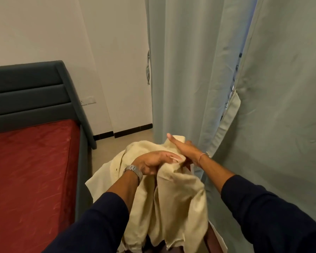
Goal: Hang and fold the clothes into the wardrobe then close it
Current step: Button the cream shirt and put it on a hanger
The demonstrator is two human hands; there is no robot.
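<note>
A cream-coloured garment (173, 198) hangs in loose folds in front of me, low in the middle of the view. My left hand (153, 161), with a metal watch on the wrist, grips a bunch of the cloth near its top. My right hand (181, 147), with a thin bracelet on the wrist, lies flat with straight fingers against the upper part of the garment. A dark reddish piece (211, 236) shows under the cloth's lower right edge; I cannot tell what it is.
Pale grey-green curtains (190, 79) hang right behind the garment, parted by a narrow gap (233, 88). A bed with a red mattress (29, 170) and a dark padded headboard (31, 92) fills the left. Beige floor (122, 141) and a white wall lie between them.
</note>
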